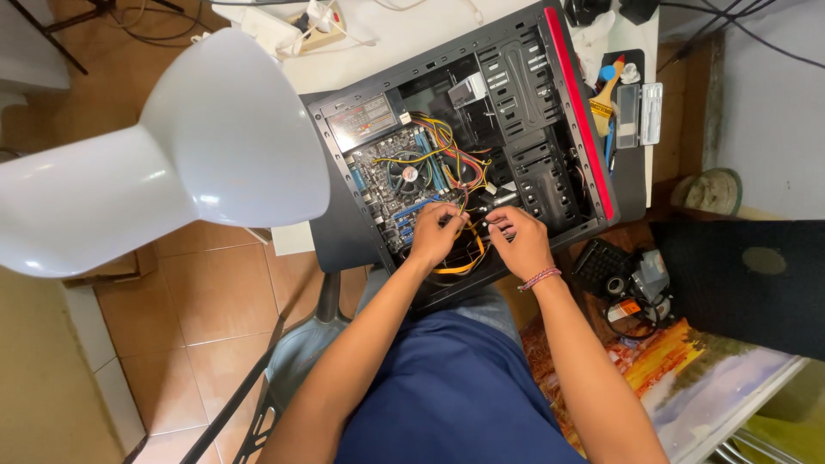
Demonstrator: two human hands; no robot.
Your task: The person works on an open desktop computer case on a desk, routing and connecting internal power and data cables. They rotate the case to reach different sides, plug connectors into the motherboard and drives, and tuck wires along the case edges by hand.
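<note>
Tiled floor under a white table (387, 43); one open computer case (464, 146) lies at its near edge, both arms outstretched, left hand (436, 234) and right hand (518, 241) pinching orange cables (468, 258) inside

Your white worktop (412, 39) carries the open black computer case (344, 232) lying on its side, with its red-trimmed front edge toward the right. Behind the case you have a power strip (314, 26) with white cables, and to its right a small brush (607, 93) and a clear plastic box (640, 113) on a dark mat (632, 172).
</note>
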